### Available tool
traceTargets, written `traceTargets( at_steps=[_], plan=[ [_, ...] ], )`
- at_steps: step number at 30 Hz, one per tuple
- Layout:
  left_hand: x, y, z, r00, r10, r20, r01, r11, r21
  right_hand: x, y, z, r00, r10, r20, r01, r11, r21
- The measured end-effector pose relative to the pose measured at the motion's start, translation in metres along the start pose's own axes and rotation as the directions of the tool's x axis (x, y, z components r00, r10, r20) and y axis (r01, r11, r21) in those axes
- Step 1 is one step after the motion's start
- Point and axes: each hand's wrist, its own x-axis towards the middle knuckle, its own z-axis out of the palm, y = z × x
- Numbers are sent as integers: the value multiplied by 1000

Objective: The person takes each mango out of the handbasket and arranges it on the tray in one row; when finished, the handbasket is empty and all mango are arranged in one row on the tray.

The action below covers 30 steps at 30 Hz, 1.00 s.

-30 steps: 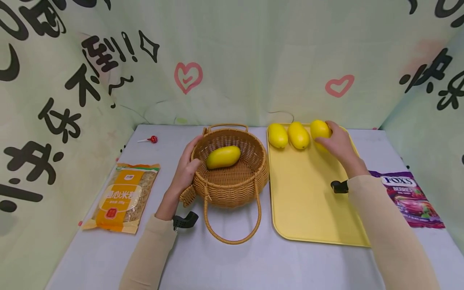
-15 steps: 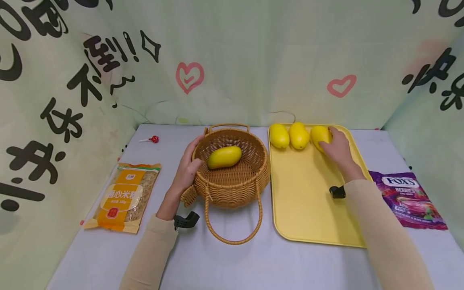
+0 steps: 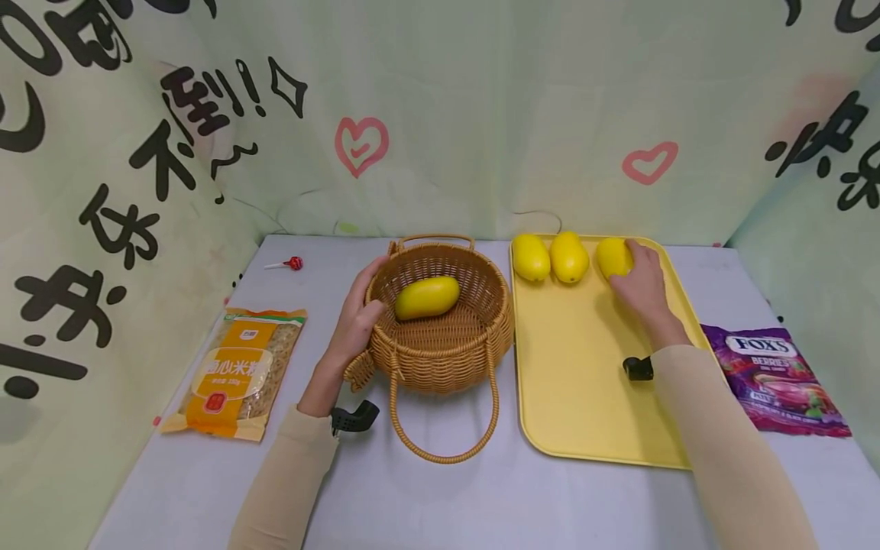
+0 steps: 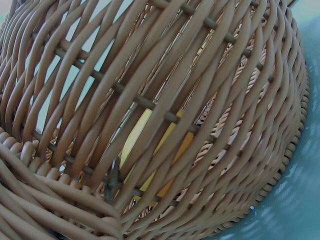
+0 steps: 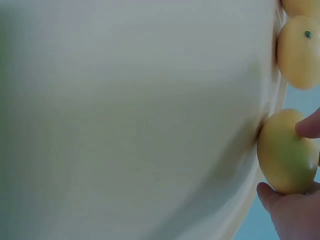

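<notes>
My left hand [image 3: 357, 315] grips the left rim of a round brown wicker basket [image 3: 440, 373], which has a looped handle lying toward me. Inside the basket lies one yellow mango [image 3: 427, 298]; slivers of yellow show through the weave [image 4: 210, 85] in the left wrist view. At the far right corner of a yellow tray [image 3: 591, 382], my right hand [image 3: 645, 284] holds another mango [image 5: 285, 155] between thumb and fingers, against the tray's far edge. Two more mangoes, a left one [image 3: 531, 257] and a middle one [image 3: 569, 257], lie beside it along that edge.
A bag of grain [image 3: 237, 374] lies at the left, with a red lollipop [image 3: 294, 263] behind it. To the right of the tray is a purple FOX'S candy bag [image 3: 780, 378], partly behind my right sleeve. Printed cloth walls [image 3: 495, 114] enclose the table.
The mango in my right hand has come down slightly at the tray's far edge, and a gap separates it from the middle mango. My left hand and the basket have stayed put.
</notes>
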Motion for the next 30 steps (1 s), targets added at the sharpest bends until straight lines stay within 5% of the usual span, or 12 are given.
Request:
traceTargets(
  at_steps=[21,30],
  plan=[
    [1,-6,0,1000,19,-20,-19,1000,21,7,-8,6,995,-50,86,48,999,18],
    [-7,31,-2,1000,-21,6,21,999,26,4,-10,0,997,-62,38,63,998,-18]
  ],
)
